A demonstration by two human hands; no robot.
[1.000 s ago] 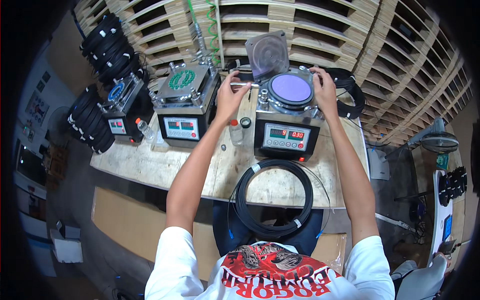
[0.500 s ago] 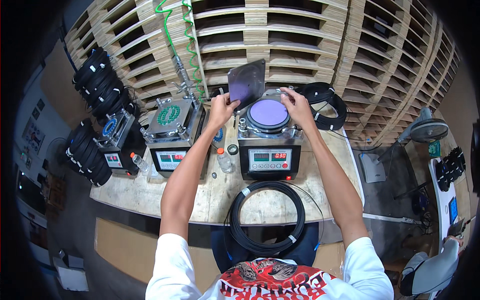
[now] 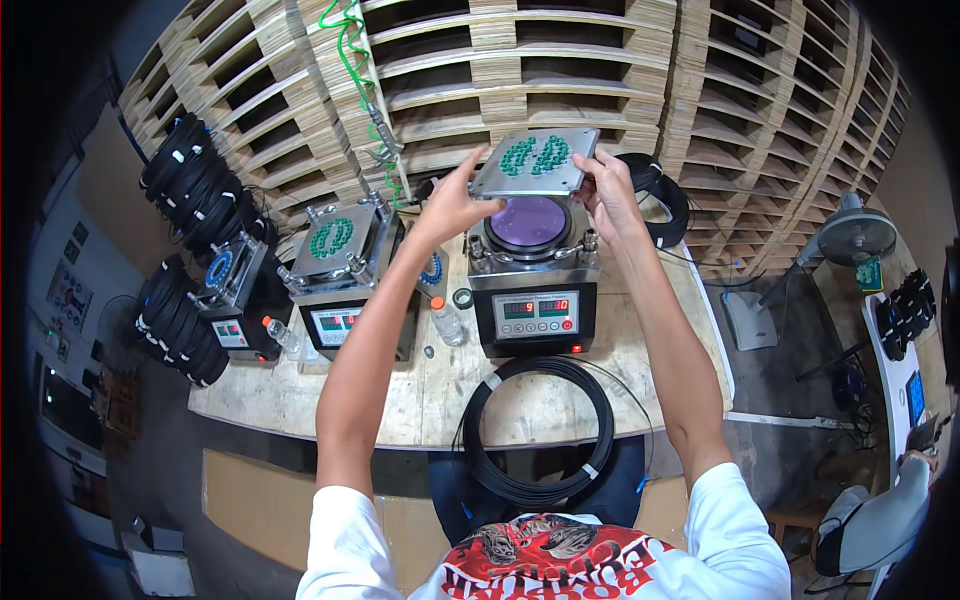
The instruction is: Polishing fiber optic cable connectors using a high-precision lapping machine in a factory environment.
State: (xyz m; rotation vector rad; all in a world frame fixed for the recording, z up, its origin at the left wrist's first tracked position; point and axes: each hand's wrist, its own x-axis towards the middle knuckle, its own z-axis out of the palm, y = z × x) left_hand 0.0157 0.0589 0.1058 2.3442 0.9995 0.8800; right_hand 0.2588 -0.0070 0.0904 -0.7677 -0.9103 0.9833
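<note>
A square metal plate [image 3: 490,181] with rings of small green pieces [image 3: 548,153] on top is held tilted above the middle machine [image 3: 535,318]. My right hand [image 3: 608,190] pinches its right corner between thumb and fingers. My left hand [image 3: 458,205] is at its left edge, thumb below the front corner and fingers stretched along the side. Beneath the plate, a round purple pad [image 3: 530,222] shows on the machine's top, its far part hidden. Metal posts stand at the machine's corners, and its front panel has a lit red display.
Two similar machines [image 3: 345,325] [image 3: 228,330] stand to the left, with two orange-capped bottles [image 3: 447,322] [image 3: 284,335] near them. A black cable coil [image 3: 480,440] overhangs the table's front edge. Wooden pallets [image 3: 420,110] rise behind. Far right are a fan [image 3: 850,250] and another person [image 3: 870,525].
The plate has turned over from near upright, so its green side now faces up. My right hand has left the pad's edge and taken the plate's right corner. The machine's display has changed.
</note>
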